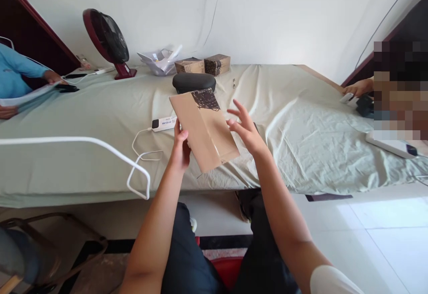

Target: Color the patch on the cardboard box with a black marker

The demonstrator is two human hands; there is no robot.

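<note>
A brown cardboard box is held up above the near side of the table, tilted. Dark scribbles cover one corner of it, and a strip of clear tape seems to run along it. My left hand grips the box's left edge, thumb in front and the other fingers hidden behind. To the right of the box, my right hand hovers with fingers spread, close to the cardboard but holding nothing. A black hard case lies just behind the box. Left of it rests a white power strip with its cable.
Two small cardboard boxes and a plastic basket of papers stand by the wall, near a dark red fan. A thick white cable crosses the left foreground. People sit at both ends of the cloth-covered table.
</note>
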